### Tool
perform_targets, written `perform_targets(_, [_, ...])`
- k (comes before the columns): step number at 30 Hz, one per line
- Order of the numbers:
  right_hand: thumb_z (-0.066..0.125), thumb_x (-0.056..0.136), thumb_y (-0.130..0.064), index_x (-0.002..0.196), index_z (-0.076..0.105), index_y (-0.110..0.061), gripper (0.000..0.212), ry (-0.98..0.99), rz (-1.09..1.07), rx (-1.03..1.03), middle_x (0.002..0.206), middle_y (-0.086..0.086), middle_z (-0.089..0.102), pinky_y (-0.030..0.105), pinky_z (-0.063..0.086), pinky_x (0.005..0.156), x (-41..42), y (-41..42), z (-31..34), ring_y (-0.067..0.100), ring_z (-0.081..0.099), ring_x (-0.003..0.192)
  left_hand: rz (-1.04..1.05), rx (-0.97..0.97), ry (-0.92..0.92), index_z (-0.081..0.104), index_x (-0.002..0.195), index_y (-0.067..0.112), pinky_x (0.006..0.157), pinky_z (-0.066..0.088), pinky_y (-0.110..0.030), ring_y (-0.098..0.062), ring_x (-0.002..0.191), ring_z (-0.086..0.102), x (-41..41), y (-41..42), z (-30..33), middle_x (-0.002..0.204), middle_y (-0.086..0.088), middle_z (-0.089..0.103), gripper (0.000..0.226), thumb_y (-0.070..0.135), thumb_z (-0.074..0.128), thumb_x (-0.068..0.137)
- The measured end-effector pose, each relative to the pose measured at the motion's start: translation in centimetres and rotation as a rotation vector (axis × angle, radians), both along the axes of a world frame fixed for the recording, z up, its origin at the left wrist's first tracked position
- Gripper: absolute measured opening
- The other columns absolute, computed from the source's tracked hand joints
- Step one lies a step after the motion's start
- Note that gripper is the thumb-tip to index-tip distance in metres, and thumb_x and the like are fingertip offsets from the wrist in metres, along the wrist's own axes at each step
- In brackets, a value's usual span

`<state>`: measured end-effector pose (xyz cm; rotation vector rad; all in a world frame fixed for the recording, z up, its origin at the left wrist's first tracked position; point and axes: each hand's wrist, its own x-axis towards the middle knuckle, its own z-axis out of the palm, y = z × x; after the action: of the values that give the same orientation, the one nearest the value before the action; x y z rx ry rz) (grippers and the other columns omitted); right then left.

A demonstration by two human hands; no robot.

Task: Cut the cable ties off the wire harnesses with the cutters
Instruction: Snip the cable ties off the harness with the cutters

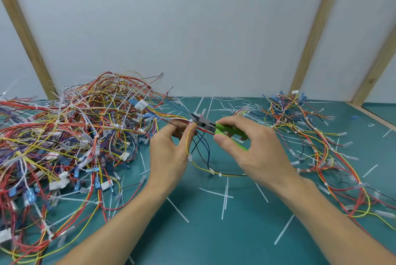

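The left hand pinches a limp, light harness beside its tie — seemingly — while the right hand grips the cutters; hold close to the tie.

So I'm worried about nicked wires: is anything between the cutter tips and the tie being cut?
Nothing visible stands between. The cutters, held by the right hand, have their tips at a white cable tie on the harness the left hand holds; red wires run just beneath.
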<state>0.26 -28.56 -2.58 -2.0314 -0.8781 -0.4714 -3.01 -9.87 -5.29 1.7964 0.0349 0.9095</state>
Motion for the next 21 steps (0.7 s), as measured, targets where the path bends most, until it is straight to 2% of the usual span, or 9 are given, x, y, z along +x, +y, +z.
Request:
perform_targets(4, [0.073,0.084,-0.053,0.102,0.078,-0.030,0.029,0.022,-0.081,0.036,0.094,-0.024,0.074,0.036,0.057,0.085,1.2,-1.2,0.0,0.005,0.072,0.091,0.007,0.031,-0.015,0.072,0.085,0.011,0.064,0.036,-0.009,0.001,0.067,0.059,-0.1,0.0,0.2,0.075,0.009,0.071,0.012,0.016,0.069,0.095])
perform_targets(7, [0.073,0.080,-0.058,0.102,0.078,-0.032,0.035,0.013,-0.105,0.035,0.094,-0.024,0.075,0.038,0.058,0.086,1.4,-1.4,0.2,0.001,0.072,0.092,0.016,0.089,-0.021,0.073,0.084,0.011,0.068,0.037,-0.008,0.000,0.071,0.060,-0.3,-0.2,0.3,0.075,0.008,0.071,0.011,0.014,0.070,0.094])
perform_targets(16, [0.084,0.082,-0.042,0.104,0.080,-0.031,0.025,-0.037,-0.116,0.010,0.096,-0.023,0.075,0.039,0.057,0.085,1.3,-1.5,0.1,0.003,0.071,0.092,0.000,0.086,-0.026,0.071,0.083,0.013,0.068,0.036,-0.009,0.000,0.072,0.061,-0.3,0.0,0.3,0.075,0.008,0.071,0.013,0.014,0.068,0.095])
perform_targets(21, [0.082,0.083,-0.046,0.106,0.080,-0.031,0.028,-0.030,-0.107,-0.002,0.097,-0.021,0.076,0.034,0.056,0.084,1.1,-1.3,-0.1,0.004,0.071,0.091,-0.024,0.141,0.003,0.072,0.085,0.014,0.069,0.035,-0.007,-0.004,0.070,0.058,0.0,-0.1,-0.2,0.076,0.007,0.072,0.011,0.014,0.069,0.095])
